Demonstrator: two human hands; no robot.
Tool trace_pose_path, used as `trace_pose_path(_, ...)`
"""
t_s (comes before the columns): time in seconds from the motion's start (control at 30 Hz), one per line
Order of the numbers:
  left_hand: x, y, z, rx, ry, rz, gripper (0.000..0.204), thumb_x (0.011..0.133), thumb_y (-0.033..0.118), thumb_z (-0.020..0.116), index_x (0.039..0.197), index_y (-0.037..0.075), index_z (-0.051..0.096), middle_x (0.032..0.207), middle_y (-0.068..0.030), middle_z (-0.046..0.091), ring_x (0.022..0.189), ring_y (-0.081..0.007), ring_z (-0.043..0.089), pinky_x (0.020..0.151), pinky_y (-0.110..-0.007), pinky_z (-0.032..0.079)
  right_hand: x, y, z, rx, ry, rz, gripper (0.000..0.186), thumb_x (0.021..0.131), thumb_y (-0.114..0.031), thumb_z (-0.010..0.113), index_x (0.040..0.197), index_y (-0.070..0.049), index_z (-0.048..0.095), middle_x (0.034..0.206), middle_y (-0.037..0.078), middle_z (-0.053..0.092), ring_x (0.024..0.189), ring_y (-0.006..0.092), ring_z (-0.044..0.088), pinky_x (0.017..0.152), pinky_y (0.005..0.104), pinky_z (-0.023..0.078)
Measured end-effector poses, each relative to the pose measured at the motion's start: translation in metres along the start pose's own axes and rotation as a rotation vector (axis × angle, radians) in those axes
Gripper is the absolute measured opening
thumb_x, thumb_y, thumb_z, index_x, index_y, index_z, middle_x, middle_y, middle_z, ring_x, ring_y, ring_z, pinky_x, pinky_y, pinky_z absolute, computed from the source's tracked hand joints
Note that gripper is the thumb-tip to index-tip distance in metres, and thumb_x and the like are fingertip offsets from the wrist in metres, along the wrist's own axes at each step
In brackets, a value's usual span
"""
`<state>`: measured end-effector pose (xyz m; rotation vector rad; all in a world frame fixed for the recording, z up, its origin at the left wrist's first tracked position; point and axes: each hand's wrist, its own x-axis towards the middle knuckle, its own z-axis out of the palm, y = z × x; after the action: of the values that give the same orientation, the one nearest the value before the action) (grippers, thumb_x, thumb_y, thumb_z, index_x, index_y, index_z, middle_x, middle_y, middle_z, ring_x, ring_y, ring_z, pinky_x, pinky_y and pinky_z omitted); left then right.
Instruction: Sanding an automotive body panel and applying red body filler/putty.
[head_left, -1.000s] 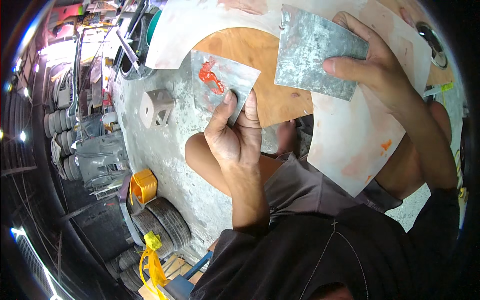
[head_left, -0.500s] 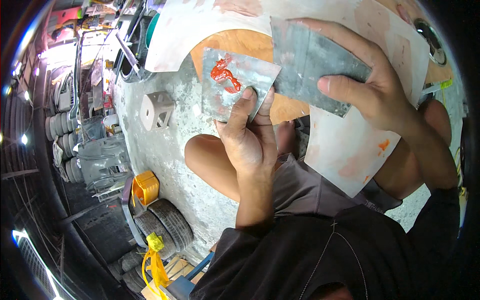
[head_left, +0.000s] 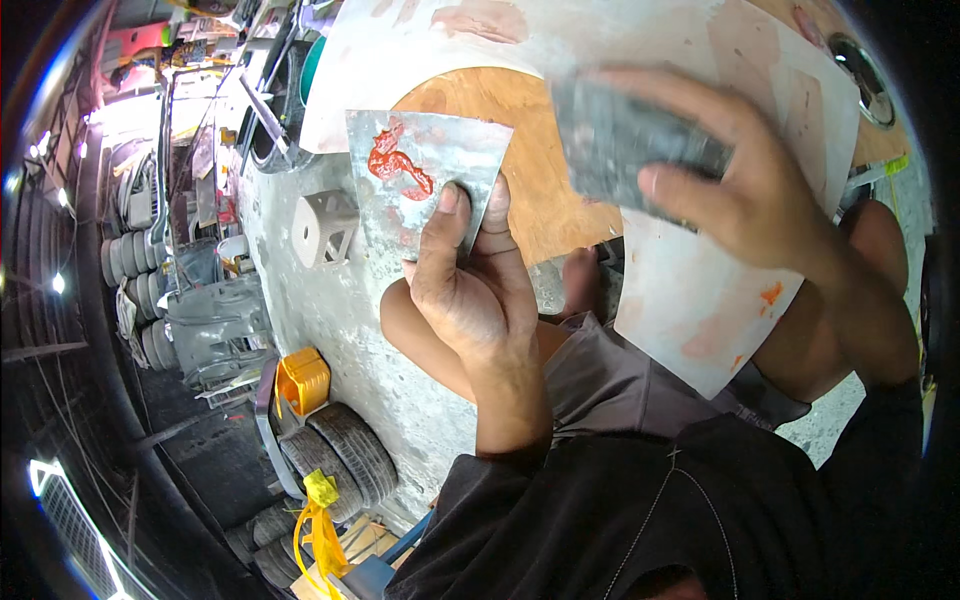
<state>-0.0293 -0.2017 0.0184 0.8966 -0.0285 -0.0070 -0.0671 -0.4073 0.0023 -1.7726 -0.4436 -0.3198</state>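
Observation:
My left hand is closed on a thin square metal sheet, thumb on top and fingers beneath. A squiggle of glossy red paste lies on the sheet's upper part. Over to the right, my right hand grips a second flat grey metal sheet, its thumb across the face; both are smeared by motion. The two sheets are apart. Beneath them sits a large curved white panel with pinkish-brown patches and orange smears, and a round-edged wooden board shows in its inner curve.
A pale plastic stool stands on the concrete floor at left. Farther out are a yellow container, stacked tires and grey car parts. A round metal-rimmed tin is at the upper right.
My left hand has moved left with the red-pasted sheet, drawing it away from the other one. The right-hand sheet has tilted and shifted slightly right, now blurred.

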Motion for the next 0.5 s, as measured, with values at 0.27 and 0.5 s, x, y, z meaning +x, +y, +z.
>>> trace_pose_path(0.27,-0.015,-0.014,0.010,0.066,0.004,-0.042,0.037,0.086,-0.004,0.057,0.121,-0.012,0.051,0.113,-0.0191,0.063,0.105,-0.0267,0.064,0.094,-0.037,0.057,0.002,-0.010,-0.001,0.307,0.126,0.120,0.056,0.085,0.004,0.053,0.140,0.003,0.041,0.132,0.013,0.056,0.119,0.0168,0.053,0.105,0.0318,0.039)
trace_pose_path(0.5,-0.017,-0.020,0.020,0.084,-0.029,-0.036,0.038,0.086,-0.002,0.059,0.121,-0.013,0.051,0.112,-0.0195,0.063,0.104,-0.0269,0.065,0.094,-0.036,0.056,-0.013,0.006,0.011,0.162,-0.007,-0.011,0.057,0.082,0.004,0.054,0.138,0.005,0.042,0.131,0.016,0.056,0.121,0.0198,0.054,0.103,0.0336,0.041)
